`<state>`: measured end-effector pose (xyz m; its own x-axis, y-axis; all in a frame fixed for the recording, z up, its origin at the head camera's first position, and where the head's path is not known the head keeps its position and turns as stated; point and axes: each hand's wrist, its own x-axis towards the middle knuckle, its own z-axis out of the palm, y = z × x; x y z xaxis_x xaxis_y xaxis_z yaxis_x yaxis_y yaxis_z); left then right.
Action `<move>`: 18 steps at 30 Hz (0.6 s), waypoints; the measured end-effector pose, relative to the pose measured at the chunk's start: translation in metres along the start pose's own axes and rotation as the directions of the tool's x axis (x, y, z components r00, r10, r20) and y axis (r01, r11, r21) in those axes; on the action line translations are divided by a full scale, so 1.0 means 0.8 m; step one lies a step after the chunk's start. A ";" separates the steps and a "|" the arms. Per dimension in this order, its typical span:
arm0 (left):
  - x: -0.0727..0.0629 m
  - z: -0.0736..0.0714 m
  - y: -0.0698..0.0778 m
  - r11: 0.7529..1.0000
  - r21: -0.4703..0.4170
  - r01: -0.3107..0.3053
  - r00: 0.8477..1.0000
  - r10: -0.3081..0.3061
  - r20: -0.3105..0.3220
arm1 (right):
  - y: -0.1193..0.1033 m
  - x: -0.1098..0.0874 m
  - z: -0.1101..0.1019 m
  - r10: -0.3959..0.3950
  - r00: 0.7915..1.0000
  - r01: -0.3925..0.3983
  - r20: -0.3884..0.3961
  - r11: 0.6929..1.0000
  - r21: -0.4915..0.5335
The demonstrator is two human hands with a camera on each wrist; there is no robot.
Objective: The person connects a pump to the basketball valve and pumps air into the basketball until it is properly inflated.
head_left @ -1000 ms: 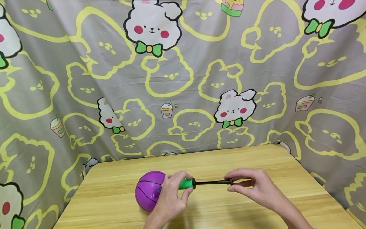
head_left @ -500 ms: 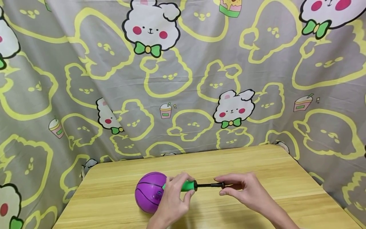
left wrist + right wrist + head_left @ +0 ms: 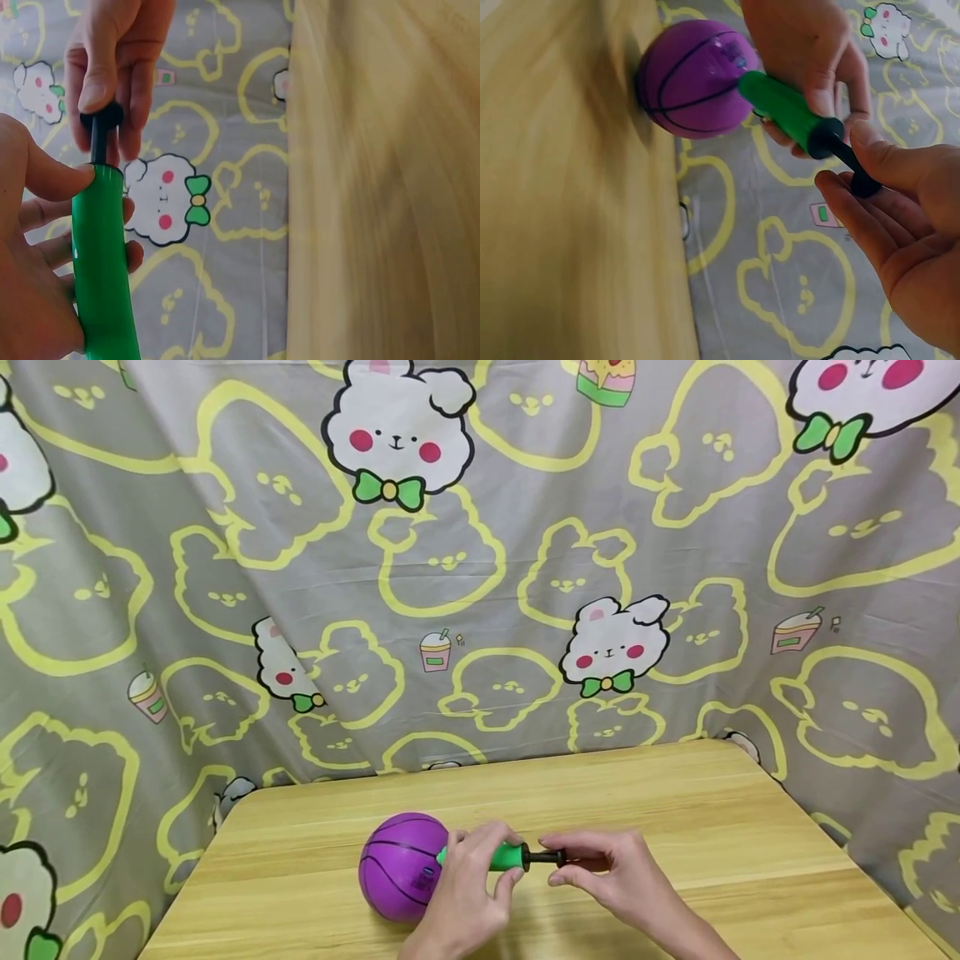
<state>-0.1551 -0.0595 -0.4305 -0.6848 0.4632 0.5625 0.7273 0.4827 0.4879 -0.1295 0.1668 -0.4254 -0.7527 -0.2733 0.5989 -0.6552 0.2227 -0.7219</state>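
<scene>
A small green hand pump (image 3: pixel 507 857) lies level in my left hand (image 3: pixel 472 889), whose fingers and thumb wrap its barrel. My right hand (image 3: pixel 611 872) pinches the black plunger handle (image 3: pixel 558 857) between thumb and fingers. Only a short length of black rod (image 3: pixel 98 146) shows between barrel and handle in the left wrist view. The pump's far end meets a purple ball (image 3: pixel 401 867) with black basketball lines; in the right wrist view the green tip overlaps the ball (image 3: pixel 694 82). My left hand covers part of the ball's right side in the head view.
Both hands and the ball are over a light wood-grain table (image 3: pixel 315 827). Behind it hangs a grey curtain (image 3: pixel 495 627) printed with yellow outlines and white cartoon animals, also reaching down both sides.
My right hand has moved left, pushing the plunger rod most of the way into the barrel. The left hand, pump and ball have shifted slightly right and toward me.
</scene>
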 end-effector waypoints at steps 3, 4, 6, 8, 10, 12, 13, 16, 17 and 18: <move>0.000 0.002 0.002 1.000 0.002 -0.005 1.000 0.005 0.015 | 0.002 -0.002 0.008 -0.013 1.000 0.013 -0.005 1.000 0.009; 0.000 0.003 0.002 1.000 0.004 -0.007 1.000 0.007 0.019 | 0.003 -0.002 0.011 -0.017 1.000 0.017 -0.009 1.000 0.011; -0.001 0.003 0.003 1.000 0.002 -0.005 1.000 0.005 0.026 | 0.003 -0.003 0.015 -0.019 1.000 0.019 -0.019 1.000 0.010; -0.001 0.003 0.003 1.000 -0.002 -0.003 0.999 0.003 0.032 | 0.002 -0.004 0.018 -0.016 1.000 0.016 -0.026 1.000 0.000; -0.001 0.002 0.002 1.000 -0.008 -0.005 0.999 0.005 0.033 | 0.001 -0.003 0.018 -0.005 1.000 0.005 -0.026 1.000 -0.013; -0.001 0.000 0.001 1.000 -0.016 -0.016 0.999 0.017 0.031 | -0.002 -0.001 0.015 -0.001 1.000 0.001 -0.014 1.000 -0.019; -0.001 0.000 0.001 1.000 -0.017 -0.024 0.999 0.025 0.027 | -0.003 0.000 0.013 0.000 1.000 0.000 -0.005 1.000 -0.020; 0.000 -0.002 -0.002 0.998 -0.015 -0.056 0.998 0.056 0.018 | -0.007 0.003 0.007 -0.002 0.999 0.003 0.035 1.000 -0.009; 0.001 -0.003 -0.002 0.998 -0.012 -0.063 0.998 0.064 0.015 | -0.008 0.004 0.005 -0.007 0.999 0.007 0.046 1.000 -0.009; 0.001 -0.003 -0.004 0.998 -0.011 -0.068 0.998 0.068 0.011 | -0.009 0.005 0.003 -0.006 0.998 0.007 0.057 1.000 -0.009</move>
<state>-0.1574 -0.0624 -0.4299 -0.6343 0.5030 0.5870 0.7725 0.4423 0.4557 -0.1275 0.1617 -0.4186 -0.7439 -0.3272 0.5827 -0.6607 0.2292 -0.7148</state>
